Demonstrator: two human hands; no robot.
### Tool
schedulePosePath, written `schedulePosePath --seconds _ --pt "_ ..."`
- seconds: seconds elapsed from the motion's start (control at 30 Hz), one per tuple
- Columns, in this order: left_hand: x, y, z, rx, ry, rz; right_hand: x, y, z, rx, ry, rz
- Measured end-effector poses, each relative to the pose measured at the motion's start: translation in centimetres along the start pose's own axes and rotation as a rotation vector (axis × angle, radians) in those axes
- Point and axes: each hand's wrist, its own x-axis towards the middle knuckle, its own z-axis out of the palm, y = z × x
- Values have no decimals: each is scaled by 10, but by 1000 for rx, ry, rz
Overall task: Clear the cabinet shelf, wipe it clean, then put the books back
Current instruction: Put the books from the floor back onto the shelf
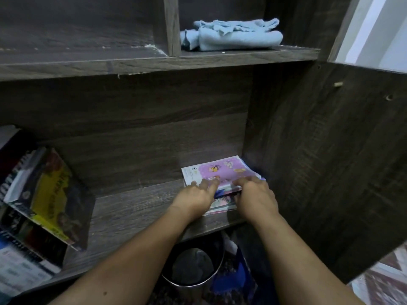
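A small stack of thin books [222, 170] with a purple cartoon cover on top lies flat at the right end of the dark wooden shelf [132, 208], against the cabinet's side wall. My left hand [196, 198] and my right hand [255, 195] both rest on the stack's near edge, fingers curled over the covers. Several thicker books [41, 194] lean tilted at the shelf's left end. A folded light blue cloth [233, 35] sits on the upper shelf, right compartment.
The cabinet door [341, 161] stands open on the right. A round metal bin [193, 267] and a blue bag [233, 276] sit on the floor below the shelf. A vertical divider [171, 25] splits the upper shelf.
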Motion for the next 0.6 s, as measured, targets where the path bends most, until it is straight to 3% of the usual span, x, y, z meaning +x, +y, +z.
schedulePosePath --seconds 0.1,0.2,0.27,0.4,0.6 --pt "-10 -3 -6 -53 177 -36 -1 0 -2 50 46 52" --pt "-35 -15 -15 -95 293 -114 -3 -5 -5 309 76 52" --pt "-56 -23 -6 -219 253 -228 -6 -13 -6 496 116 -28" --pt "-98 -28 20 -537 199 -495 -14 -35 -12 601 101 -78" --pt "-127 -29 32 -702 211 -451 -22 -78 3 674 -4 -60"
